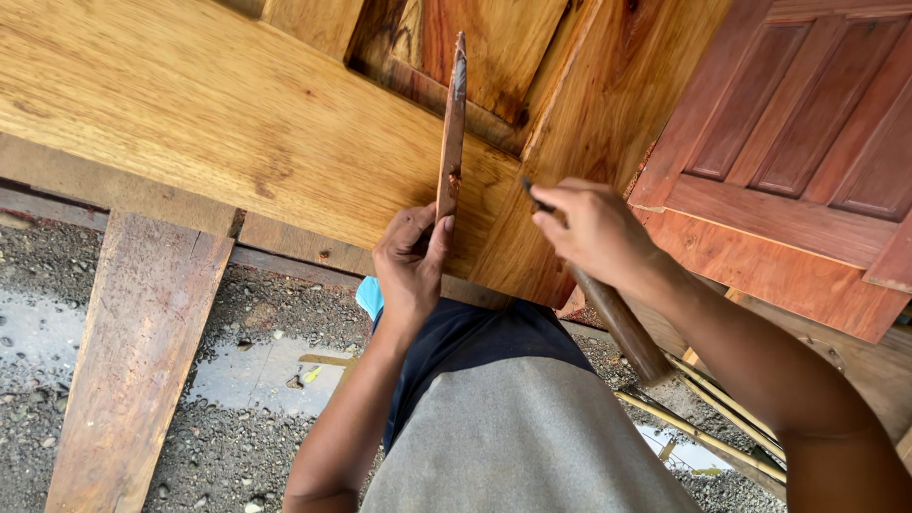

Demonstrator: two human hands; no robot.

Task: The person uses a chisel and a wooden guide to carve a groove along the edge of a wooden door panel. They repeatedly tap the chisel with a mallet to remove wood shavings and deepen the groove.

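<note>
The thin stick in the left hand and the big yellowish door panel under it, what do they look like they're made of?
The thin stick, held in the left hand, looks like bare reddish-brown wood, rough, with a pale worn tip. The door panel looks like solid wood: flowing grain lines, golden-yellow tone, a slight sheen that may be stain or varnish. The right hand holds a tool with a smooth brown handle, probably wood too.

An outdoor carpentry yard. Panelled wooden doors, one golden and one reddish, lie over rough planks. Below is wet gravel ground with puddles.
</note>
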